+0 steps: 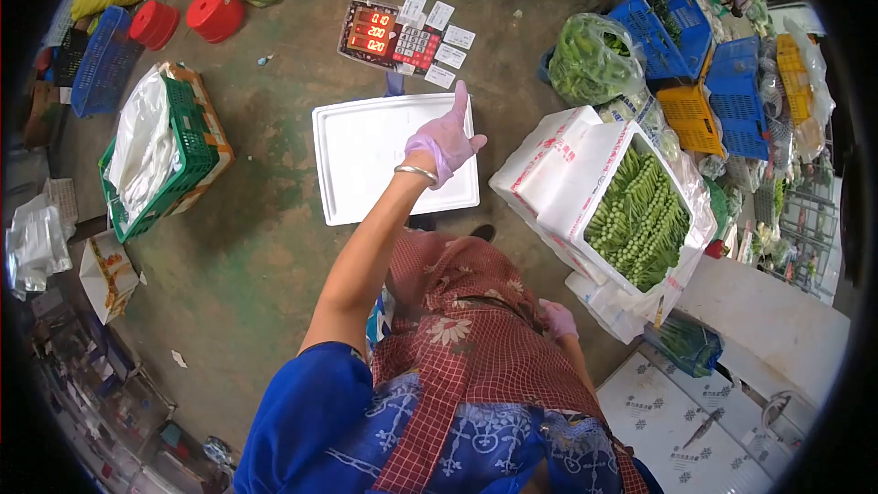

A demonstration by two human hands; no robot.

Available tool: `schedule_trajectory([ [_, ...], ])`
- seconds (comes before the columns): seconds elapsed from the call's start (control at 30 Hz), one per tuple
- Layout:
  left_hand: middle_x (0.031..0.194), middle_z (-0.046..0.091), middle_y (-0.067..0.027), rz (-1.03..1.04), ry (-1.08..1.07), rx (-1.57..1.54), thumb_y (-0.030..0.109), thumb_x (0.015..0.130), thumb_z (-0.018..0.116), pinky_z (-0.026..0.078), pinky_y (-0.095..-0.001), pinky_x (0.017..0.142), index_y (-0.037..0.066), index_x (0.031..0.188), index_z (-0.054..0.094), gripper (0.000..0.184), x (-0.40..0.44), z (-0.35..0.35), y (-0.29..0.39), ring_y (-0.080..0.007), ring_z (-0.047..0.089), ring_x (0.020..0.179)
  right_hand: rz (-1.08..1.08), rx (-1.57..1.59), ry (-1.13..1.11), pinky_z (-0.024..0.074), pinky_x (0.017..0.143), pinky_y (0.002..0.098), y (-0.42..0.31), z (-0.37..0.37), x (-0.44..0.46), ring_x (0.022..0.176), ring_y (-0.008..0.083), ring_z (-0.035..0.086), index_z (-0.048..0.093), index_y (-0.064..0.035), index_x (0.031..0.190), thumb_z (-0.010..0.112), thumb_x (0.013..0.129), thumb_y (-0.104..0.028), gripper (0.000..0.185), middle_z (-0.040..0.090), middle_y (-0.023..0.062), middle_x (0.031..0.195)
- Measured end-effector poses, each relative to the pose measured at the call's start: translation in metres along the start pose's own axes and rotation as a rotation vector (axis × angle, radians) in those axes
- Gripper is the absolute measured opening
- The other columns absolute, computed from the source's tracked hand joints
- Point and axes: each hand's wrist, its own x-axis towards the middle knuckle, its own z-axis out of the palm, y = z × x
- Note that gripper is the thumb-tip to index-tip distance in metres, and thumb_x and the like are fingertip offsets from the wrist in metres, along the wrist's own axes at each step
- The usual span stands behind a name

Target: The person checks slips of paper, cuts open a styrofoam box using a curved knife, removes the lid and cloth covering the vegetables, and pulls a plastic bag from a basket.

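Note:
My left hand (444, 142), in a thin pink-purple glove with a bracelet at the wrist, reaches over a white foam tray or lid (366, 165). Its index finger stretches towards the keypad of a scale display (389, 39), with the thumb out to the side; nothing is held. Red digits on the display read 0.10, 2.00 and 0.20, and white paper labels (450, 56) surround the keypad. My right hand (557, 319), also gloved, hangs low beside the checked apron (494, 338). Its fingers are too small and partly turned away to make out.
To the right, a white foam box (599, 187) lined with plastic holds green pods (640, 220). Bagged greens (594, 59) and blue crates (663, 23) stand behind it. On the left are a green crate (187, 142) with plastic bags and red stools (215, 15).

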Motion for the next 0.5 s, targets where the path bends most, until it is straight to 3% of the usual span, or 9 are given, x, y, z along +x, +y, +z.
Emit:
schedule_trajectory([
  [0.2, 0.094, 0.055, -0.0291, -0.01, -0.028, -0.013, 0.035, 0.079, 0.053, 0.042, -0.0418, 0.079, 0.002, 0.132, -0.01, 0.089, -0.002, 0.014, -0.007, -0.041, 0.054, 0.088, -0.034, -0.025, -0.013, 0.042, 0.051, 0.0282, -0.008, 0.003, 0.002, 0.058, 0.016, 0.053, 0.058, -0.0044, 0.094, 0.059, 0.077, -0.031, 0.031, 0.057, 0.0077, 0.068],
  [0.3, 0.093, 0.056, -0.0288, -0.03, -0.023, -0.023, 0.035, 0.079, 0.053, 0.042, -0.0417, 0.078, 0.001, 0.132, -0.011, 0.089, -0.004, 0.017, -0.011, -0.0411, 0.054, 0.087, -0.025, 0.04, -0.049, 0.0391, 0.054, 0.0249, -0.016, 0.009, -0.008, 0.06, 0.013, 0.049, 0.059, -0.0029, 0.089, 0.058, 0.077, -0.035, 0.034, 0.053, 0.0041, 0.067],
  [0.4, 0.09, 0.057, -0.0279, -0.042, -0.002, -0.039, 0.034, 0.079, 0.054, 0.042, -0.0412, 0.077, 0.002, 0.132, -0.012, 0.09, -0.004, 0.009, -0.01, -0.0402, 0.055, 0.086, -0.157, -0.176, -0.06, 0.0397, 0.057, 0.0246, 0.004, 0.004, 0.019, 0.063, 0.0123, 0.049, 0.06, -0.0007, 0.09, 0.053, 0.08, -0.033, 0.034, 0.055, 0.004, 0.07],
  [0.5, 0.089, 0.057, -0.0279, -0.034, 0.04, -0.099, 0.034, 0.079, 0.054, 0.043, -0.0409, 0.077, 0.002, 0.132, -0.012, 0.091, -0.003, -0.004, -0.011, -0.0399, 0.055, 0.085, -0.275, -0.186, -0.021, 0.0406, 0.062, 0.0238, 0.005, 0.005, 0.02, 0.067, 0.0115, 0.05, 0.06, 0.001, 0.094, 0.049, 0.081, -0.031, 0.036, 0.058, 0.0042, 0.077],
])
